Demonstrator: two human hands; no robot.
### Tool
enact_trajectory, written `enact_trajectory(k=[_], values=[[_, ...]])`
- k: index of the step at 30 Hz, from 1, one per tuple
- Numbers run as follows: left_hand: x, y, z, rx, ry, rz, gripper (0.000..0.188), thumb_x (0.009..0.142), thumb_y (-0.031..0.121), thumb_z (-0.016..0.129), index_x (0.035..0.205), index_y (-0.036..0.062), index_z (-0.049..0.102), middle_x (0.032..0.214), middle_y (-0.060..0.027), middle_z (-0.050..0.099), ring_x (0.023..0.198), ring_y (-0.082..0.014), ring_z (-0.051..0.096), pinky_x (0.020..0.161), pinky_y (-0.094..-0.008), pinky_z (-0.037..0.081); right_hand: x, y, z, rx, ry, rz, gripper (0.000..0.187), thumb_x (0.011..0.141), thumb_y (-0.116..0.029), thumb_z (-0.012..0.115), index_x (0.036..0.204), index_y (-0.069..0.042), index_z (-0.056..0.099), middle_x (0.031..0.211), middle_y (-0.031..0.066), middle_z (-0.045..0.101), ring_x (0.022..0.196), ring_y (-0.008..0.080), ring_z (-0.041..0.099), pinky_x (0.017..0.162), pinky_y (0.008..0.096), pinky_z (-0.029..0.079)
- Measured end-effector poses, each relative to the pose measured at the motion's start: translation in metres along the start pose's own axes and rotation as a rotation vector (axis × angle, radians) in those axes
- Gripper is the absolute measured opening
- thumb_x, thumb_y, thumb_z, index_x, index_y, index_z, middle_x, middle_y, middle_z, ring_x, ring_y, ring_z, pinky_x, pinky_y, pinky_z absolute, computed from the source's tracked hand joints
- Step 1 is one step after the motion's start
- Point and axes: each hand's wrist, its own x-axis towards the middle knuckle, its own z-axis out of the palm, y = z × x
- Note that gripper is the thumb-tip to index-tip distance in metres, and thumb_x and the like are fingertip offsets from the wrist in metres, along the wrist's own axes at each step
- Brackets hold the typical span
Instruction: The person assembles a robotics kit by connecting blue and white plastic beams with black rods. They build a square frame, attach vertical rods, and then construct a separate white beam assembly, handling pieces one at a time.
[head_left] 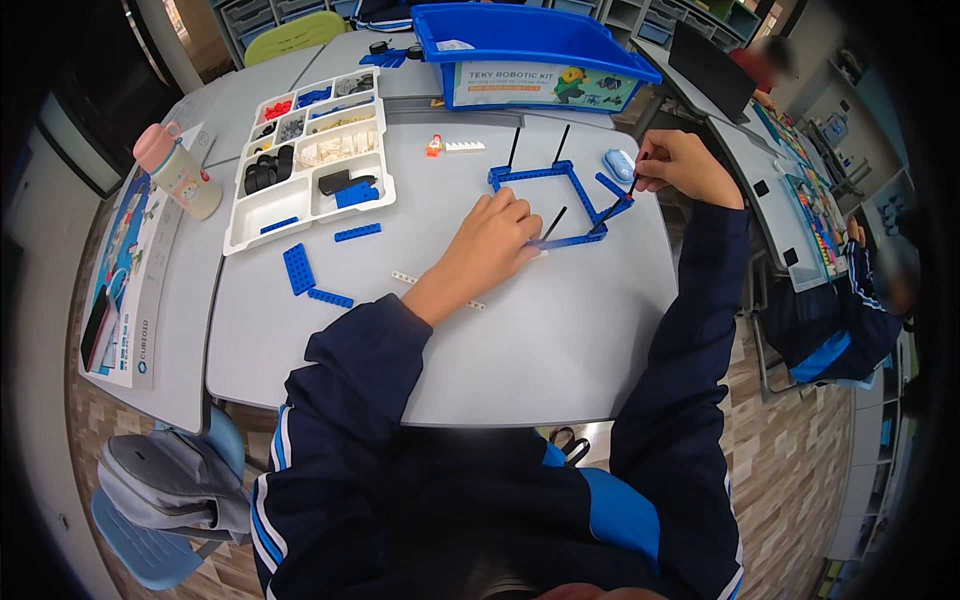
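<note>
A square frame of blue building beams [579, 188] lies on the table, with thin black axles [514, 148] standing up from it. At its near left side my left hand [487, 245] has its fingers closed on the frame. My right hand [690, 168] pinches a black axle [633, 184] upright over the frame's right corner. Just behind that corner sits a small light-blue and white case [619, 164]. Beyond my left hand are an orange minifigure [433, 146] and a white toothed piece [465, 147]. White beams [404, 277] lie partly under my left forearm.
A white sorting tray [376, 205] of parts stands at the left, with a blue plate [298, 269] and loose blue beams [357, 232] before it. Behind is a blue bin [540, 40]. A pink-lidded bottle [190, 185] stands far left. Other people sit at the right-hand tables.
</note>
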Motion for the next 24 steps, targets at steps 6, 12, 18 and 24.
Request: enact_trajectory(k=[6, 12, 18, 24], values=[[0.0, 0.0, -0.001, -0.006, 0.004, 0.005, 0.021, 0.074, 0.016, 0.08, 0.085, 0.0079, 0.064, 0.087, -0.0028, 0.059, 0.092, -0.0232, 0.052, 0.079, -0.0358, 0.042, 0.0, -0.001, -0.001, -0.026, 0.018, -0.018, 0.007, 0.09, -0.001, 0.063, 0.088, 0.005, 0.061, 0.079, 0.0112, 0.069, 0.072, 0.0165, 0.072, 0.063, 0.0253, 0.058], [0.0, -0.003, -0.001, 0.003, 0.013, -0.001, 0.021, 0.074, 0.016, 0.08, 0.085, 0.008, 0.064, 0.088, -0.0029, 0.06, 0.093, -0.0234, 0.052, 0.079, -0.0359, 0.043, -0.013, -0.003, -0.014, 0.052, 0.271, -0.222, 0.01, 0.093, -0.009, 0.061, 0.092, 0.002, 0.063, 0.076, 0.0074, 0.069, 0.07, 0.013, 0.071, 0.06, 0.0234, 0.053], [0.0, -0.005, -0.002, -0.019, 0.001, -0.025, 0.02, 0.074, 0.016, 0.08, 0.084, 0.0083, 0.064, 0.087, -0.0035, 0.06, 0.092, -0.0238, 0.053, 0.08, -0.036, 0.043, -0.035, -0.027, -0.018, 0.043, 0.364, -0.317, 0.013, 0.096, -0.014, 0.061, 0.094, -0.001, 0.061, 0.074, 0.0041, 0.068, 0.068, 0.0093, 0.067, 0.058, 0.0217, 0.046], [0.0, -0.008, -0.004, -0.017, -0.027, -0.039, 0.019, 0.075, 0.015, 0.079, 0.085, 0.0081, 0.065, 0.088, -0.0038, 0.061, 0.091, -0.0242, 0.053, 0.08, -0.0367, 0.043, -0.041, -0.049, 0.0, 0.005, 0.272, -0.38, 0.013, 0.095, -0.014, 0.063, 0.093, -0.001, 0.061, 0.073, 0.0035, 0.067, 0.066, 0.0096, 0.067, 0.057, 0.021, 0.046]])
